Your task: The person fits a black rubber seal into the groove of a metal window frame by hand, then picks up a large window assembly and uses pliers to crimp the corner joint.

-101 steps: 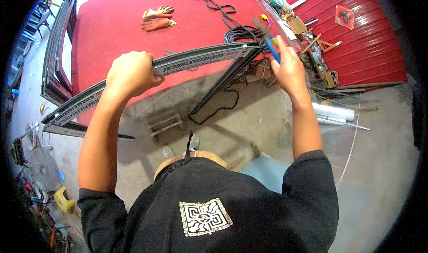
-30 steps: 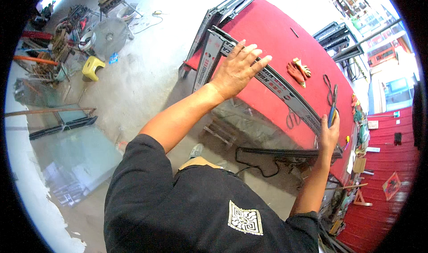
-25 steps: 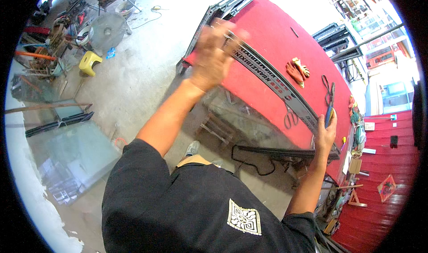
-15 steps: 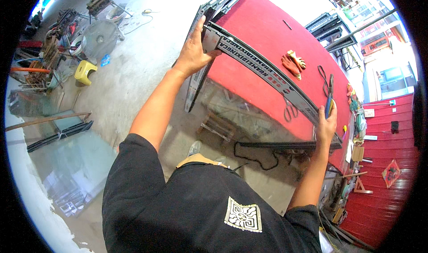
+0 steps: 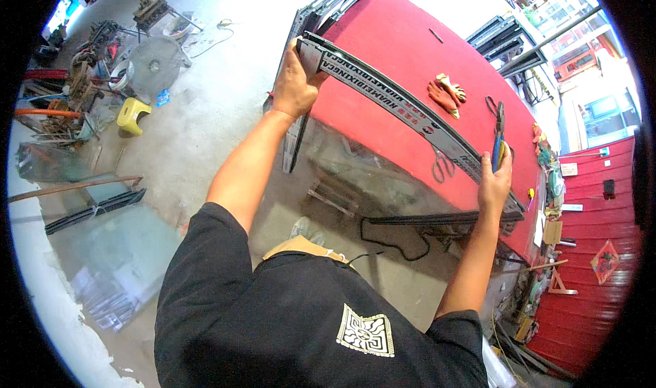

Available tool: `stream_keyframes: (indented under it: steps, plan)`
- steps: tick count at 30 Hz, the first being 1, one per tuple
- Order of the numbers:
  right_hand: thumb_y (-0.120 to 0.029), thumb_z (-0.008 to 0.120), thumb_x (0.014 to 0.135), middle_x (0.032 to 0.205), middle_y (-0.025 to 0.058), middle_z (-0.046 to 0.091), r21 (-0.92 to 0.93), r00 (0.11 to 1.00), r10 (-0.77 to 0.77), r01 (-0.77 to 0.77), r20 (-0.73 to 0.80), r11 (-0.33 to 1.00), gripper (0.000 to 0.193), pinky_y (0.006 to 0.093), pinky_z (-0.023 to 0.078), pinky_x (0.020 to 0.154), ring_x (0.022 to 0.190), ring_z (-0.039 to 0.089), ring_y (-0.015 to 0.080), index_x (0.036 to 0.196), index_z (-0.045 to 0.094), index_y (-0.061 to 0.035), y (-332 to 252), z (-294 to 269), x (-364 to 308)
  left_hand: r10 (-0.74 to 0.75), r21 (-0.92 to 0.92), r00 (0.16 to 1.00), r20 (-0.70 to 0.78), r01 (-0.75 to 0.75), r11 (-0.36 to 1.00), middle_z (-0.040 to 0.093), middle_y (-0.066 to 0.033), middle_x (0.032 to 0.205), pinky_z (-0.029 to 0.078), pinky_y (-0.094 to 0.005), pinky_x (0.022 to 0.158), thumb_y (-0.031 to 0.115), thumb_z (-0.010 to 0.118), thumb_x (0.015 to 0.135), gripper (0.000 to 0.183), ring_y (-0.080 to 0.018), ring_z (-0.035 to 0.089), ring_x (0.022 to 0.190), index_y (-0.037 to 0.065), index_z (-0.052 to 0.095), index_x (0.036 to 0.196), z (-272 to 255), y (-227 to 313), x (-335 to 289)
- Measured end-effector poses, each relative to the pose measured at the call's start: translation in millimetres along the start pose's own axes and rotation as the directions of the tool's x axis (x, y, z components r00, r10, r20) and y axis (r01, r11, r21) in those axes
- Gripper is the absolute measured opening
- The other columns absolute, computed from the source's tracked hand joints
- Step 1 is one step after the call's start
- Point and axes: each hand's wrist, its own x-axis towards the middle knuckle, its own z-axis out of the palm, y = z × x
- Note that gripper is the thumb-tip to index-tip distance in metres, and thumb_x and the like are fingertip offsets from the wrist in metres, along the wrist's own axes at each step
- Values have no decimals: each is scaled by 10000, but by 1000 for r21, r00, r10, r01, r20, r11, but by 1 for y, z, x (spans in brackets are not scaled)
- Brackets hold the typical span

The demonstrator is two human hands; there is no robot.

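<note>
My left hand (image 5: 298,91) is closed around the far-left end of a long dark metal profile (image 5: 396,114) covered with printed light film. The profile slants across the near side of a red-topped table (image 5: 383,43). At its right end, my right hand (image 5: 495,183) is closed on pliers (image 5: 499,138) with blue and yellow handles, jaws pointing away from me. Whether that hand also touches the profile, I cannot tell. Scissors (image 5: 443,166) lie partly under the profile. Beyond it rest red and cream work gloves (image 5: 447,95).
More dark profiles (image 5: 336,8) stand at the table's far-left corner, others (image 5: 502,43) beyond its far side. A yellow stool (image 5: 132,116), a fan (image 5: 154,67) and glass sheets (image 5: 123,244) are on the left. Below the table hangs a black cord (image 5: 396,253).
My left hand has shifted slightly toward me at the profile's end, and that end has moved a little left. The pliers, still in my right hand, stand more upright.
</note>
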Motion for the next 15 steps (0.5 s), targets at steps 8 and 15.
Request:
stream_keyframes:
  steps: [8, 15]
  plan:
    - [-253, 707, 1019, 1458, 214, 613, 11, 999, 27, -26, -28, 1000, 583, 423, 432, 1161, 1364, 590, 329, 1507, 521, 6, -9, 2, -3, -162, -249, 968, 189, 207, 946, 681, -123, 1298, 529, -397, 1037, 240, 945, 751, 769, -272, 661, 1213, 87, 556, 1397, -18, -16, 14]
    - [-284, 712, 1015, 1320, 205, 631, -208, 978, -22, -22, -206, 978, 649, 451, 486, 1038, 1182, 629, 355, 1560, 469, -28, -104, 12, -38, -18, -316, 984, 179, 75, 946, 729, -117, 1171, 556, -404, 967, 323, 948, 775, 669, -268, 701, 1096, 67, 593, 1281, -16, -32, 11]
